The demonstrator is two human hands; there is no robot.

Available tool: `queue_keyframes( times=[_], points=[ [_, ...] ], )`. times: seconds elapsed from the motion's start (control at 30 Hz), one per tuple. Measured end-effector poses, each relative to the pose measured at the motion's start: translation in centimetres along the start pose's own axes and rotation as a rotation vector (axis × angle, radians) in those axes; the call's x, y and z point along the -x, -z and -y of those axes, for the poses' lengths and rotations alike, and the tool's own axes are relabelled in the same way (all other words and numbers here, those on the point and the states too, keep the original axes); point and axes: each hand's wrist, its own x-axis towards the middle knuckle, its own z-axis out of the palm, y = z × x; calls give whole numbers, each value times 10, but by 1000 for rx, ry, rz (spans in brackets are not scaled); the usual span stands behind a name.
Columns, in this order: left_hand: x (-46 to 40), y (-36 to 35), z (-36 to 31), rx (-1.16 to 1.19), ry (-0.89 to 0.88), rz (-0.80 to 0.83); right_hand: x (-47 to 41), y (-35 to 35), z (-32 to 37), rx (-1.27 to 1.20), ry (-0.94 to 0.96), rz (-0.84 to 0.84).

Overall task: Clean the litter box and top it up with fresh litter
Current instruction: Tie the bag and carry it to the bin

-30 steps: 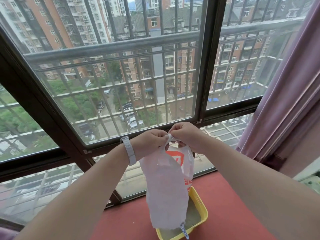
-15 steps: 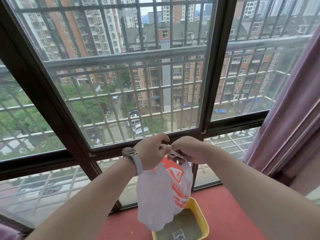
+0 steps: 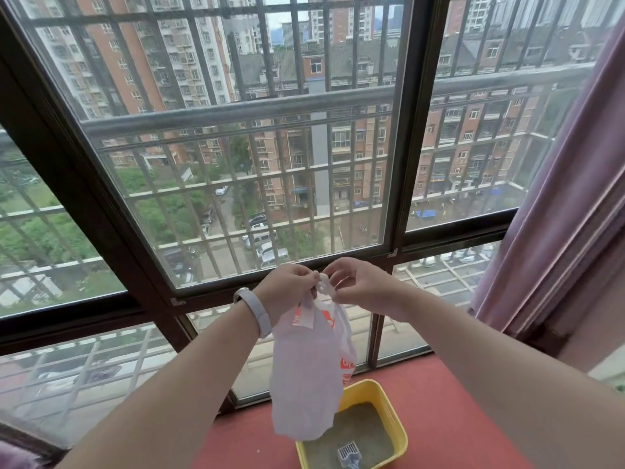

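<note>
scoop point(image 3: 348, 453) in litter box point(image 3: 395, 423); bag point(image 3: 306, 374) above

Left hand point(image 3: 287, 289) and right hand point(image 3: 363, 287) pinch a plastic bag's point(image 3: 306, 377) handles above the yellow litter box point(image 3: 397, 431).

Red print on the bag, none of it readable

The white plastic bag point(image 3: 306, 374) carries red-orange printing near its gathered top and again low down on its right side, but the folds crumple it and only broken strokes show, so no word or brand can be made out. Across the street, the shopfronts at the foot of the brick buildings point(image 3: 439, 179) have sign boards, too small and hazy through the glass to read. The watch point(image 3: 242, 294) on the left wrist is turned edge-on and shows no face or digits. The yellow litter box point(image 3: 394, 419) has no label or number on the part that can be seen.
</note>
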Motion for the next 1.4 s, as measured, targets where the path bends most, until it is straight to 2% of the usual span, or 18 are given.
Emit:
queue_keyframes(
  times=[0.07,0.13,0.23,0.33,0.43,0.57,0.77,0.87,1.0,1.2,1.3,1.4],
  points=[
    [-1,2,2,150,37,-8,6,-8,-3,193,167,-166],
    [1,3,2,286,52,18,11,-16,-5,298,288,-245],
    [5,6,2,405,49,114,11,-26,-5,361,321,-279],
    [6,8,4,480,62,147,10,-36,-1,367,356,-413],
    [7,14,6,511,77,149,10,-47,2,377,399,-512],
    [12,27,7,460,88,206,9,-58,0,375,463,-559],
    [21,39,4,528,149,299,8,-71,6,77,480,-574],
    [20,42,9,481,167,316,6,-75,5,77,460,-548],
    [18,45,12,426,95,240,6,-72,10,57,284,-484],
    [23,45,13,471,20,178,0,-57,22,-504,3,-365],
    [22,42,13,560,36,90,-3,-52,24,-789,-42,-313],
    [20,38,14,592,31,22,-2,-47,24,-955,-36,-292]
  ],
)
